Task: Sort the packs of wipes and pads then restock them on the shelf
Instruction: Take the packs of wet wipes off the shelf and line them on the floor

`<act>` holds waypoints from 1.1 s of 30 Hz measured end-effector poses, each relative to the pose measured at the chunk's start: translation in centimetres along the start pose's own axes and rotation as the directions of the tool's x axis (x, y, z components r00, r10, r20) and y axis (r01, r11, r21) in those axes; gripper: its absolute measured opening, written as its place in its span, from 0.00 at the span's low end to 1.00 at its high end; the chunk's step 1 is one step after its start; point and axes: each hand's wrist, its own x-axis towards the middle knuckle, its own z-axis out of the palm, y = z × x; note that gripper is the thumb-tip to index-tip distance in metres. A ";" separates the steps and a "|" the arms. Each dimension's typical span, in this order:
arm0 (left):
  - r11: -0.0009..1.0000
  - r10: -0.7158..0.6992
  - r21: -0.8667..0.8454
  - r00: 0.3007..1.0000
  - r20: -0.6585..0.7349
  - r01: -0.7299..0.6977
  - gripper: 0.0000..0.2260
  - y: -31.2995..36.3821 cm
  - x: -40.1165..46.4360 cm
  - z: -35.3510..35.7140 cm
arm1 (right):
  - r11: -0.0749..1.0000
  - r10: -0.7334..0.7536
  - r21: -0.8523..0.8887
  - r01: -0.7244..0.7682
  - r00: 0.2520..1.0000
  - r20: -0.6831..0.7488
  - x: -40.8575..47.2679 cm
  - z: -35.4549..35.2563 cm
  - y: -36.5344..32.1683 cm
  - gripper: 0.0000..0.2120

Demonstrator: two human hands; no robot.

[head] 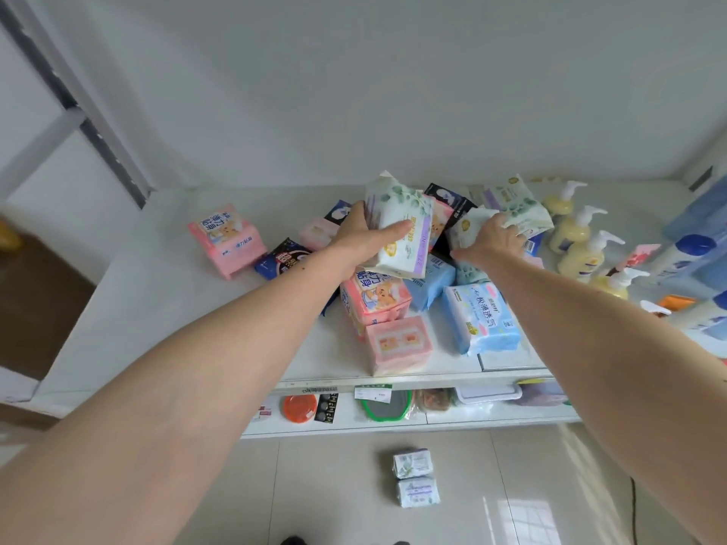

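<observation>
A white wall (354, 80) rises behind the white shelf (165, 277); pale glossy floor tiles (334, 485) below reflect window light.

Pink, blue, white packs (377, 304) jumbled on white shelf (157, 293).

A shop: price tags (372, 392) edge the stocked white shelf (157, 293).

A: Sleeves? Gloves?
B: Neither. Left hand (364, 239) and right hand (491, 239) bare, forearms uncovered.
A: Markings?
B: Small dark moles on left forearm, toward 1 o'clock.
</observation>
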 end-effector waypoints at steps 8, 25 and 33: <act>1.000 0.004 -0.005 1.000 0.012 -0.004 0.26 -0.1 0.3 0.0 | 0.973 0.036 0.229 -0.030 0.999 -0.023 0.6 -0.5 1.8 0.44; 0.990 -0.037 0.137 0.993 0.115 0.021 0.26 2.7 -3.6 -1.1 | 0.158 -0.176 0.976 -0.150 0.968 0.177 -6.4 -3.3 5.2 0.40; 0.992 -0.058 0.122 0.994 0.095 0.046 0.23 2.1 -6.3 -3.2 | 0.182 -0.267 0.972 -0.148 0.944 0.194 -9.2 -2.6 5.5 0.35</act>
